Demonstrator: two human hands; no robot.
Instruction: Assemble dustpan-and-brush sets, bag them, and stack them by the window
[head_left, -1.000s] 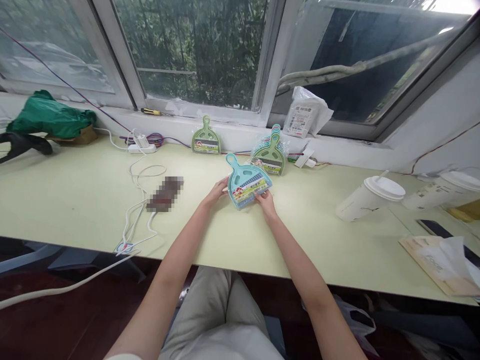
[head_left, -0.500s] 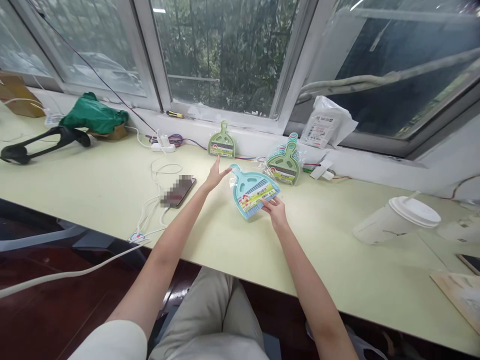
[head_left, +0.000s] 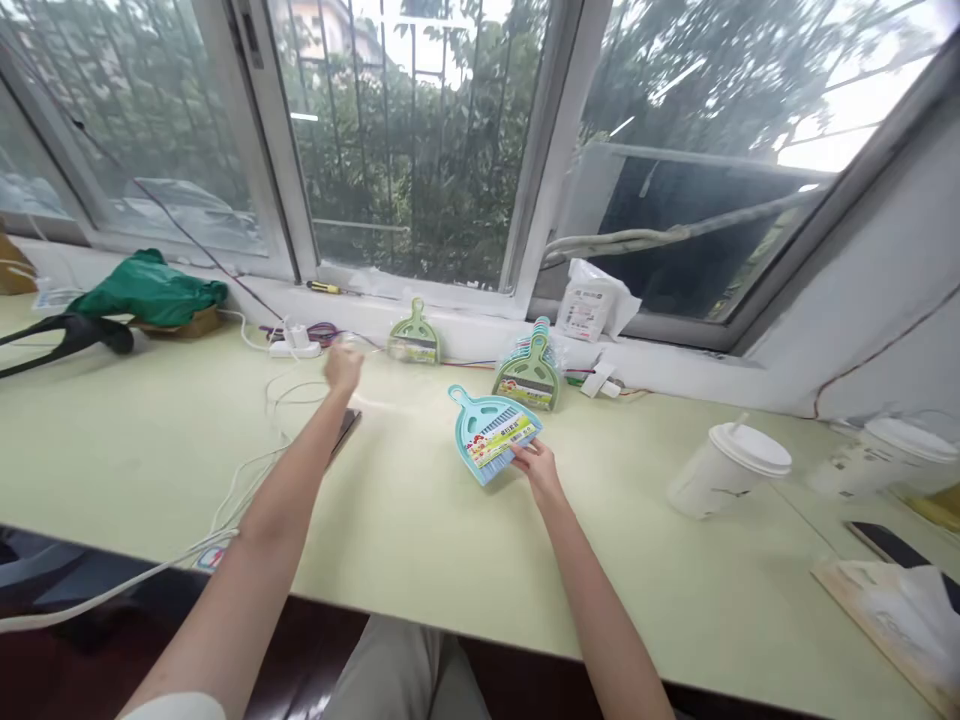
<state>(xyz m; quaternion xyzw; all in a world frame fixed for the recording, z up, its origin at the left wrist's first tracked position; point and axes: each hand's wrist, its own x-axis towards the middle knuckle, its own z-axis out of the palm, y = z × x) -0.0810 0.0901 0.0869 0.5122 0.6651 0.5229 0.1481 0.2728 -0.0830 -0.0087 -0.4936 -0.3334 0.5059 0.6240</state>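
My right hand [head_left: 536, 468] pinches the lower right edge of a light-blue dustpan and brush set [head_left: 491, 435], held tilted above the table with its handle toward the upper left. A colourful label runs across the brush bristles. My left hand [head_left: 343, 368] is away to the left, near the power strip, closed and blurred by motion. A faint clear smear trails to its right; what its fingers hold cannot be made out. A green dustpan set [head_left: 415, 338] leans against the wall. A stack of dustpan sets [head_left: 531, 375], a green one in front, leans further right.
A phone [head_left: 345, 435] and white cables [head_left: 247, 475] lie under and beside my left forearm. The power strip [head_left: 295, 347] is by the wall. To the right stand a lidded paper cup [head_left: 724, 470] and another phone [head_left: 889, 545]. A green bag [head_left: 150, 290] sits at the left.
My left hand has left the blue dustpan's handle and swung left. The clear film seen around the dustpan no longer shows there. My right hand still holds it. The view has tilted up.
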